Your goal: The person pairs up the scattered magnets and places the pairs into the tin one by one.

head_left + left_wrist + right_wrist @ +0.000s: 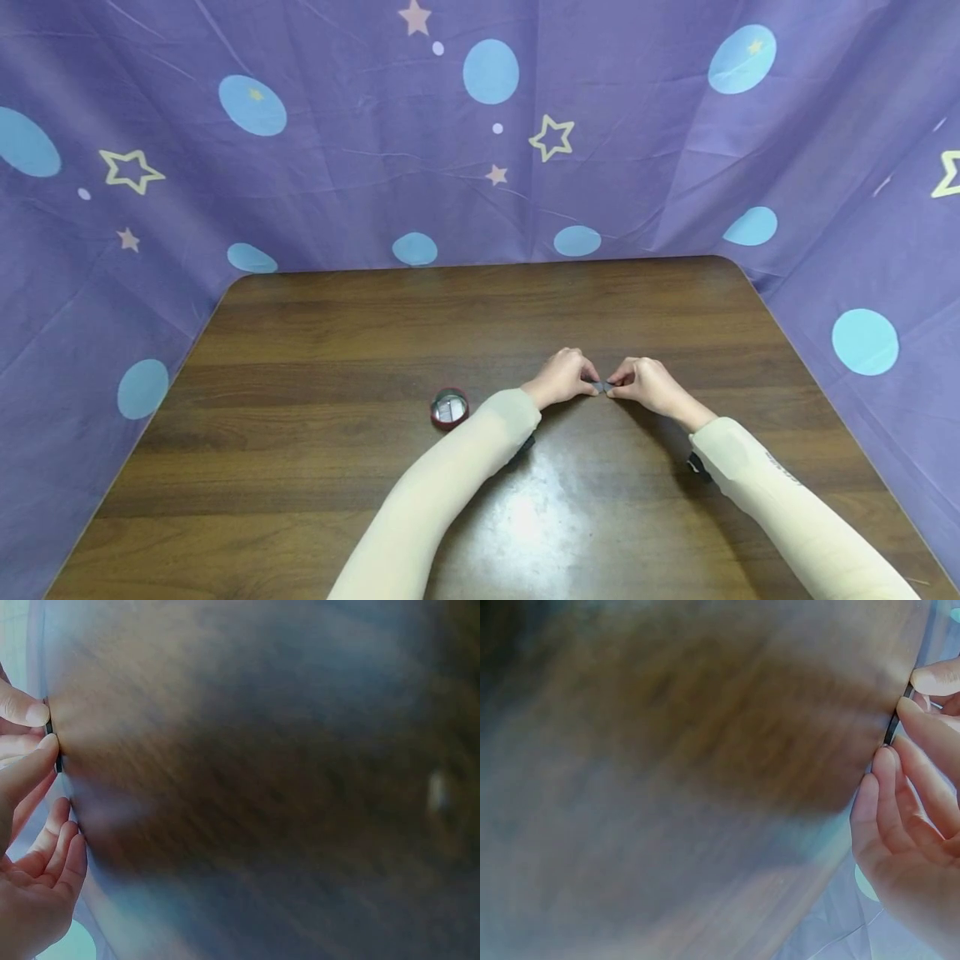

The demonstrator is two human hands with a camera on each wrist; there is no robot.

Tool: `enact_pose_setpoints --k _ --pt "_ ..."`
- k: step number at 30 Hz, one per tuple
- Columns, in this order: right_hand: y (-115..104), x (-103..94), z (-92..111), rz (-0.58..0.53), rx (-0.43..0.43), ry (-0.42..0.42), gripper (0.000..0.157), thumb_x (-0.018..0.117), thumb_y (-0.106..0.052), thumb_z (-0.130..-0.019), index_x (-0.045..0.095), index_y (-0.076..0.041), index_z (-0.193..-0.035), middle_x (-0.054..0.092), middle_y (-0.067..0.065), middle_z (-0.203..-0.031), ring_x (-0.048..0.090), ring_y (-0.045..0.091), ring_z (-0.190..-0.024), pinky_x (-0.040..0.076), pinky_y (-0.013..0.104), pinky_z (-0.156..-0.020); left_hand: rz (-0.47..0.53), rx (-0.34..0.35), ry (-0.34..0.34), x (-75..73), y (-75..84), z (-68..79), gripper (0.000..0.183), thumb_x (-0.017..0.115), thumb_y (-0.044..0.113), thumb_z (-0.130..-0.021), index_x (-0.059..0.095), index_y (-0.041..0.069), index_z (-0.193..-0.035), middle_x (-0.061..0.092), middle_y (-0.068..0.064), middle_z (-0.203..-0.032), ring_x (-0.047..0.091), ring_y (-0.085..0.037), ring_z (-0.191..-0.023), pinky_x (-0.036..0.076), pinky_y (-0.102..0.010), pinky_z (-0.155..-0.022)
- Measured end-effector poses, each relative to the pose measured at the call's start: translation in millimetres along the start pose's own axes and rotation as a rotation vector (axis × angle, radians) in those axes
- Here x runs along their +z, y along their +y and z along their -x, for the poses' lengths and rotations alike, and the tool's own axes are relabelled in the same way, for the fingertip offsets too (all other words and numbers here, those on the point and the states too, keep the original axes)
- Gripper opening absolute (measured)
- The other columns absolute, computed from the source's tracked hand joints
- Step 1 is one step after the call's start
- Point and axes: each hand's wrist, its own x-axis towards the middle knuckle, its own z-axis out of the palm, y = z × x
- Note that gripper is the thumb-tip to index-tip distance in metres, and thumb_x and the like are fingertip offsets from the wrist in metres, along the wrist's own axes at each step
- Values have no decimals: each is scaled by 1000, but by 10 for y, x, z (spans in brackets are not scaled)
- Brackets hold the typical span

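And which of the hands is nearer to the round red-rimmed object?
Left: the left hand is to the right of the round object, and the right hand farther right.

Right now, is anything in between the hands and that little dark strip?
No, nothing that I can see: the left hand and right hand both pinch the dark strip directly. The round red-rimmed object is off to the left, not between them.

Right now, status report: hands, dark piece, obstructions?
Left hand, right hand: both pinching. Small dark piece: held between them. Red-rimmed round object: off to the left, likely not in the way.
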Motion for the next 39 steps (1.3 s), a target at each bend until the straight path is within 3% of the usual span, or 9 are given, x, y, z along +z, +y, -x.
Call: enact_pose_setpoints --k 14,21,25,30,39 --pt "-6 16 -25 -11 46 -31 13 74 -3 -68 68 3 -79 63 5 -69 54 8 -61 43 20 -55 17 6 -28 -32 -10 25 22 74 23 -75 72 14 -95 66 2 -82 51 -9 -79 37 -18 -71" --pt "-3 19 -22 -8 65 -37 15 74 -4 -69 68 2 -80 62 4 -69 54 9 -63 43 21 -56 19 -5 -113 -132 -17 107 33 73 20 -77 67 11 -109 66 -1 -95 56 -12 -89 41 -20 -80" --pt "-4 17 -15 -17 70 -33 16 74 -4 -69 68 3 -82 61 4 -69 53 9 -62 42 21 -56 55 9 -151 -270 -11 239 36 70 19 -79 64 8 -113 64 -5 -105 57 -15 -95 43 -21 -82" --pt "-10 14 -3 -23 73 -39 19 74 -5 -68 68 3 -85 60 3 -69 52 7 -63 42 20 -57 112 53 -146 -482 -64 462 34 67 17 -82 62 6 -114 62 -9 -108 58 -19 -97 45 -25 -83" --pt "-8 8 11 -25 51 -40 18 73 -3 -69 70 4 -86 61 4 -71 51 4 -62 43 19 -55 180 60 -8 -848 -344 971 34 67 17 -82 62 4 -113 62 -13 -102 57 -25 -98 43 -36 -87"
